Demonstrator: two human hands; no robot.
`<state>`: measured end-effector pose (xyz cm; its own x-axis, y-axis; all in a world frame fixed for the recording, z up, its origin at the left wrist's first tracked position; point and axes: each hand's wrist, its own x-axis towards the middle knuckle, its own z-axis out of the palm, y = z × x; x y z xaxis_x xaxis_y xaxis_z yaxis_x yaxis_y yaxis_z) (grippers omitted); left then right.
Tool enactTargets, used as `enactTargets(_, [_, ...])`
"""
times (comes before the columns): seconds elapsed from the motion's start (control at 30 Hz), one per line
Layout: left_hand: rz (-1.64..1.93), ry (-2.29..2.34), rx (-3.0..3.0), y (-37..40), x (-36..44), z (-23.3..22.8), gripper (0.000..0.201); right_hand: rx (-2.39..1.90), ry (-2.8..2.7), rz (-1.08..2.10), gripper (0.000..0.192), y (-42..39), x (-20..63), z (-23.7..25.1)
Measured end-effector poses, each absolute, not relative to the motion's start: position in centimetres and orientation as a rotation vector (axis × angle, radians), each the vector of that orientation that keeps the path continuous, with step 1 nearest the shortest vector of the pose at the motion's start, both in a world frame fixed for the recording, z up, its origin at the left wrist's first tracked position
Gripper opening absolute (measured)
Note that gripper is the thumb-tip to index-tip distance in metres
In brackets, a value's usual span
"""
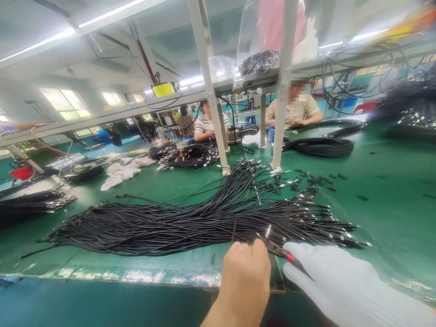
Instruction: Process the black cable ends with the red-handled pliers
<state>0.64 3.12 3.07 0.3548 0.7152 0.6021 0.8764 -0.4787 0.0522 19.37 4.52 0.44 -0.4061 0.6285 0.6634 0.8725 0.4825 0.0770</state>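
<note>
At the frame's bottom, our bare left hand [245,272] pinches one cable [267,232]; our gloved right hand [327,281] clamps red-handled cutters [284,254] beside the cable pile [190,218].

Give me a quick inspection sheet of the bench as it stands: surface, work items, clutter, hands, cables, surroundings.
Surface: green bench top, worn along its front edge.
Job's things: large bundle of black cables lying across the bench; red-handled cutters at its near edge.
Clutter: small black offcuts scattered behind the bundle; white cloths at the left.
Hands: bare left hand closed on a cable end; gloved right hand holding the cutters.
Cables: further black coils across the bench.
Surroundings: seated co-workers opposite; white frame posts; overhead shelf with bags.
</note>
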Motion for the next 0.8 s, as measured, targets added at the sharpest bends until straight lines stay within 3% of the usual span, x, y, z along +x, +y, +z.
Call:
enactTargets(0.17, [-0.525,-1.105,-2.121,3.7,1.0,2.0,0.038,-1.084,-2.299,-0.828,0.015,5.1,20.1,-0.3])
enactTargets(0.27, [-0.674,-1.143,-2.218,3.9,0.7,2.0,0.037,-1.210,-2.345,-0.845,0.012,5.1,19.6,-0.1])
enactTargets(0.37, [-0.925,-1.474,-2.375,3.8,0.3,2.7,0.039,-1.474,-2.190,-0.790,0.016,5.0,18.4,0.3])
enactTargets(0.5, [-1.496,-2.213,-2.663,3.3,0.3,4.2,0.034,-1.660,-2.316,-0.407,0.023,5.2,17.7,1.3])
enactTargets(0.57, [-1.627,-2.323,-2.690,3.2,0.4,4.6,0.032,-1.689,-2.421,-0.100,0.024,5.3,17.9,2.0])
enactTargets(0.67, [-1.544,-2.188,-2.698,3.2,0.4,4.1,0.032,-1.621,-2.523,0.227,0.027,5.4,18.5,2.7])
enactTargets(0.8, [-1.162,-1.623,-2.526,3.5,0.1,2.2,0.032,-1.504,-2.519,0.403,0.031,5.4,19.4,2.1])
